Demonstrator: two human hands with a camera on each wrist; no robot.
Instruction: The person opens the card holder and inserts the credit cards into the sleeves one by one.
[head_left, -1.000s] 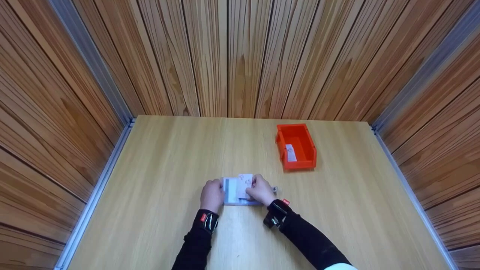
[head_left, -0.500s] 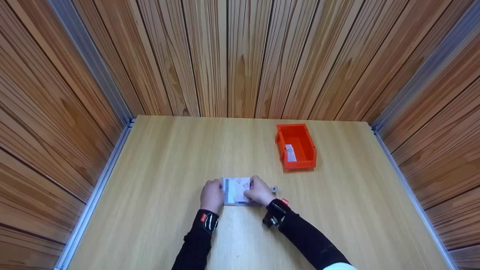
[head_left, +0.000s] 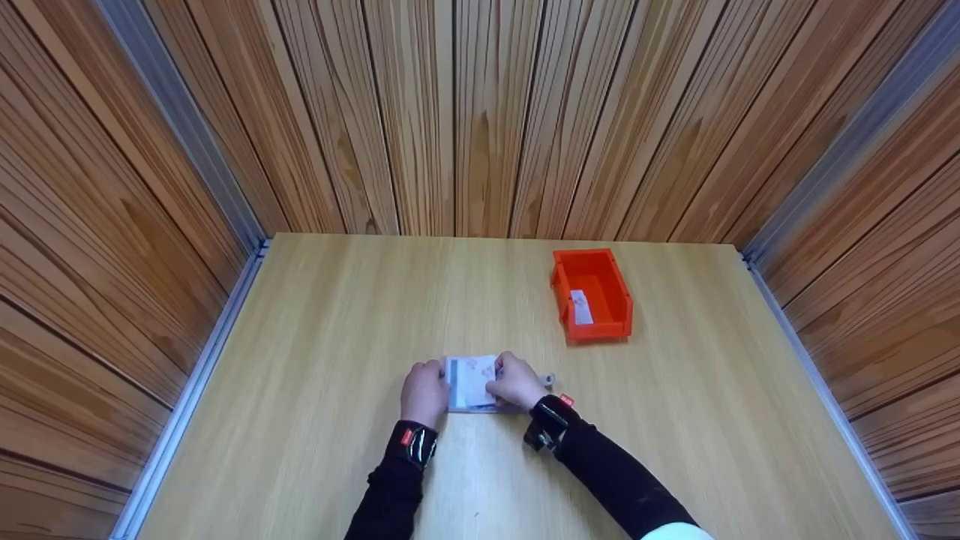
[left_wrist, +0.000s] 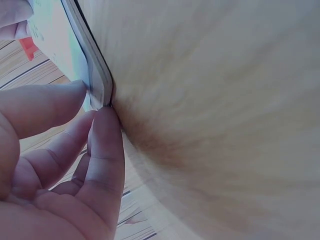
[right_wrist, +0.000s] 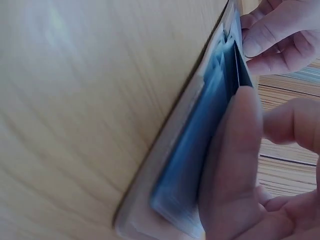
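Note:
A card holder point(head_left: 453, 401) with clear sleeves point(right_wrist: 187, 145) lies opened out on the table, a small round snap point(head_left: 548, 379) showing past its right end. My left hand point(head_left: 424, 393) pinches its left edge; in the left wrist view the thumb is on top and the fingertips are at the rounded corner point(left_wrist: 102, 87). Between thumb and fingers my right hand point(head_left: 519, 382) holds a pale printed card point(head_left: 476, 375), which lies over the sleeves. From the right wrist, the card's thin edge point(right_wrist: 242, 67) shows beside the sleeves, and the thumb covers part of them.
An orange-red bin point(head_left: 619, 307) stands farther back on the right, with another pale printed card point(head_left: 580, 307) inside. Wood-patterned walls point(head_left: 484, 120) and metal rails point(head_left: 187, 397) bound the wooden table point(head_left: 337, 322).
The card in my right hand has moved left and toward me over the holder, and the hand has followed slightly. My left hand keeps its place on the left edge.

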